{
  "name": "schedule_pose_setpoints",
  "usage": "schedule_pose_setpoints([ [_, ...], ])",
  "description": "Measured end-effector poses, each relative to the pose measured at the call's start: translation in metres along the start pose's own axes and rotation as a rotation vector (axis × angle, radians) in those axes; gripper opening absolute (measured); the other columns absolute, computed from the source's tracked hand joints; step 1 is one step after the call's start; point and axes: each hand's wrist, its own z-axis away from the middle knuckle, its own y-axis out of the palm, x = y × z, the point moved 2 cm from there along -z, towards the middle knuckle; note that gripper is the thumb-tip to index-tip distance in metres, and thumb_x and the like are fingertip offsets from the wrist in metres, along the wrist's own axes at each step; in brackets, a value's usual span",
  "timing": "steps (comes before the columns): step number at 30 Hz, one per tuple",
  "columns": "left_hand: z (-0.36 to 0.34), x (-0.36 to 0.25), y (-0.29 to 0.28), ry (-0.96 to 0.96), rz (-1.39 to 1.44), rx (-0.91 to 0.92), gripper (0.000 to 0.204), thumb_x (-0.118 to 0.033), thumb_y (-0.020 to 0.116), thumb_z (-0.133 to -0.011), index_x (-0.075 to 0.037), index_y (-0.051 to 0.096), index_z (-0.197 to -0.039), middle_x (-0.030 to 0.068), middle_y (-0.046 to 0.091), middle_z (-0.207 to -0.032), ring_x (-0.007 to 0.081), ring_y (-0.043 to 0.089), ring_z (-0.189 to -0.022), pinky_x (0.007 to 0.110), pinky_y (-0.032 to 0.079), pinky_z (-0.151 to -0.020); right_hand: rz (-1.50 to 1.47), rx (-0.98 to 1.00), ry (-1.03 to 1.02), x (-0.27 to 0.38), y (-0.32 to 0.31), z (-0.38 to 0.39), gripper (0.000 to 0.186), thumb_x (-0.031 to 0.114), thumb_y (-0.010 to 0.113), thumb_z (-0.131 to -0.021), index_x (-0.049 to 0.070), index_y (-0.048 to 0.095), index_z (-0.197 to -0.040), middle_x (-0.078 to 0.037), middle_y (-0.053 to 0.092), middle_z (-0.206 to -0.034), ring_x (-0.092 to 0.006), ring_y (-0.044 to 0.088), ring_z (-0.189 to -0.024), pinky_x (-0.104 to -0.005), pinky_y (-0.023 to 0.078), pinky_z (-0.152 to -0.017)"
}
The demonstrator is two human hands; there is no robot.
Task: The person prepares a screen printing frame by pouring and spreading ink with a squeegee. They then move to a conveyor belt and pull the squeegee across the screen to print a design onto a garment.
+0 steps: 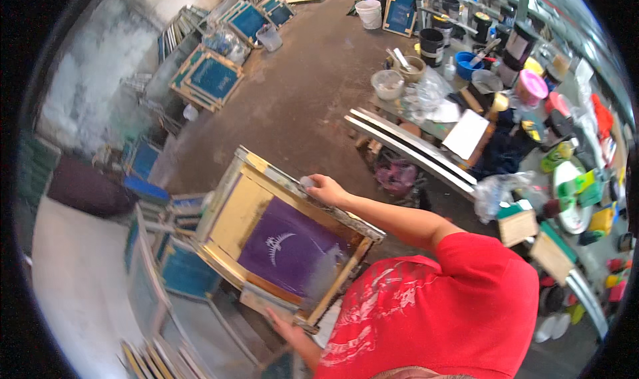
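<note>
Wooden-framed printing screen (286, 242), its mesh coated deep purple with a pale curved design and bordered in yellow tape, hangs tilted between the person's two hands above the grey concrete floor (293, 106). The right hand (326, 189) sits on the far upper rail, fingers curled over the edge and seemingly closed around a small grey lump pressed against the wood; what that lump is I cannot make out. The left hand (283, 326) clasps the near lower corner from underneath, fingers wrapped on the frame. So the screen lies between the grips, its long rails running from upper left to lower right, and the left hand is the one closer to the body in the red shirt (439, 306). Below and to the left stand stacked blue-meshed frames (180, 266); a cluttered bench of paint pots (492, 66) is well apart on the right.
</note>
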Motion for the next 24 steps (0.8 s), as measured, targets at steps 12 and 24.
schedule_pose_setpoints([
  [12,-0.343,-0.231,0.453,0.134,-0.352,0.551,0.087,-0.055,0.065,-0.092,0.003,0.038,-0.150,0.0148,0.044,-0.152,0.0285,0.047,-0.134,0.043,0.038,-0.111,-0.385,-0.714,0.102,0.003,-0.073,-0.289,0.033,0.013,0.061,-0.093,-0.002,0.066,-0.121,-0.009,0.072,-0.100,-0.0157,0.065,-0.083,-0.0324,0.053,-0.076],
  [24,-0.398,-0.197,1.000,0.080,-0.586,1.270,0.075,-0.053,0.074,-0.088,0.007,0.058,-0.130,0.0150,0.064,-0.127,0.0258,0.066,-0.108,0.040,0.052,-0.093,-0.455,-1.554,0.034,-0.055,-0.267,-0.391,0.028,0.011,0.062,-0.093,-0.002,0.066,-0.117,0.000,0.065,-0.087,-0.0095,0.056,-0.075,-0.0263,0.045,-0.069],
])
